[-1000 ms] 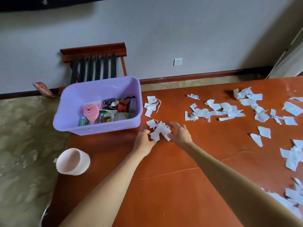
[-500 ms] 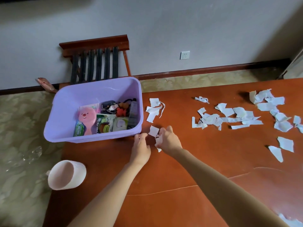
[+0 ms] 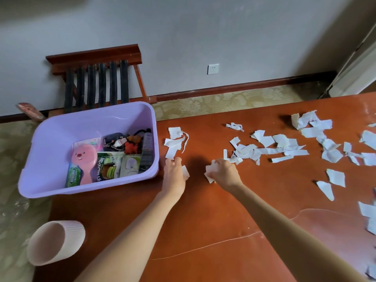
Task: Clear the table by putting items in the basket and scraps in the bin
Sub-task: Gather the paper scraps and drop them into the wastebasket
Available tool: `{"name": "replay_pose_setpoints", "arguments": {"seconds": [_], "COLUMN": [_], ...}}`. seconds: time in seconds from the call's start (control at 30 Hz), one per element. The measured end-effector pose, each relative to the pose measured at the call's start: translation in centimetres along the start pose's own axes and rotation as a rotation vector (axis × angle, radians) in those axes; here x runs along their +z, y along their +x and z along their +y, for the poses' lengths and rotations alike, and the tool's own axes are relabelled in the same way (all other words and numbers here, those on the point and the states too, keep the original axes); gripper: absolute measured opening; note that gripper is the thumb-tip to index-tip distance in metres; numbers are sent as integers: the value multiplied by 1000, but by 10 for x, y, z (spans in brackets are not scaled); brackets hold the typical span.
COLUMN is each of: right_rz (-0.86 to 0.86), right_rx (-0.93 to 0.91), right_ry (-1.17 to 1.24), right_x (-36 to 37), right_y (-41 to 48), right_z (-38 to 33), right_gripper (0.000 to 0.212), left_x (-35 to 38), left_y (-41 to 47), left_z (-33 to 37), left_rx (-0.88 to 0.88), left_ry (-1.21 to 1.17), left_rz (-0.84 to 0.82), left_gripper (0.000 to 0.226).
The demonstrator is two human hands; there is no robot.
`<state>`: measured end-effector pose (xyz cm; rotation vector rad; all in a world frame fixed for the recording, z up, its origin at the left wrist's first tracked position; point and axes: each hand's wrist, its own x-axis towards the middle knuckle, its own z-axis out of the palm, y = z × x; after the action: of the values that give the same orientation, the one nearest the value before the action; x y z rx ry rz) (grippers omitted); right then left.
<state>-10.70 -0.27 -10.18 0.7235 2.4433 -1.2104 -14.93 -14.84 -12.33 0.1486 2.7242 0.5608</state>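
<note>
1. My right hand [image 3: 224,173] has its fingers clamped on a wad of paper scraps [image 3: 209,173], bunched so none drop.
2. My left hand [image 3: 174,171] lies on the tabletop [image 3: 203,220], fingers loosely apart, a scrap at its right edge.
3. The purple basket [image 3: 50,151], far left, already holds the items.
4. The bin [image 3: 55,242] waits near left, off the tabletop edge, handy for dumping.

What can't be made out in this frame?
- Head view: how many paper scraps the right hand holds; its fingers cover them.
- Bin: inside hidden by its tilt.
- Basket: dark items at the back too small to identify.
- Scraps at the right edge cut off.
</note>
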Motion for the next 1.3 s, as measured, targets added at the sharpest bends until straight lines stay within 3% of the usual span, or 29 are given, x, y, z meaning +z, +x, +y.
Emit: {"name": "replay_pose_setpoints", "arguments": {"seconds": [0.07, 0.17, 0.23, 0.3, 0.37, 0.47, 0.57, 0.63, 0.73, 0.87, 1.03, 1.1, 1.17, 1.3], "right_rz": [-10, -2, 15, 32, 56, 86, 83, 87, 82, 73, 79, 79, 76, 80], "right_rx": [-16, -50, -63, -66, -71, -97, -115, -121, -120, -109, -107, -112, -124, -136], "right_ry": [14, 11, 26, 53, 62, 72, 56, 40, 49, 42, 44, 40, 37, 45], "right_x": [3, 3, 0, -4, -9, -11, -11, -11, -11, -14, -20, -20, -19, -23], "right_y": [1, 6, 11, 20, 30, 42, 49, 52, 51, 48, 49, 49, 51, 55], "right_z": [-2, -6, -9, -11, -13, -13, -11, -9, -7, -6, -5, -5, -4, -4], "right_gripper": [16, 36, 40, 30, 25, 34, 27, 37, 41, 32, 23, 24, 10, 12], "left_x": [0, -9, -17, -24, -28, -26, -22, -20, -16, -21, -31, -34, -36, -36], "left_y": [4, 10, 21, 40, 58, 77, 85, 85, 78, 63, 58, 72, 85, 108], "left_z": [-1, 4, 12, 25, 39, 50, 47, 45, 43, 43, 49, 51, 55, 58], "left_rx": [-39, 3, 47, 28, -70, -237, -340, -361, -335, -291, -194, -162, -154, -173], "left_ry": [-33, 108, 156, 115, 48, -35, -83, -51, 0, -98, -327, -299, -225, -18], "left_rz": [-22, 40, 149, 201, 169, 109, 129, 142, 97, 90, 154, 198, 198, 80], "left_gripper": [40, 23, 25, 27, 25, 22, 38, 41, 38, 33, 44, 42, 40, 34]}}
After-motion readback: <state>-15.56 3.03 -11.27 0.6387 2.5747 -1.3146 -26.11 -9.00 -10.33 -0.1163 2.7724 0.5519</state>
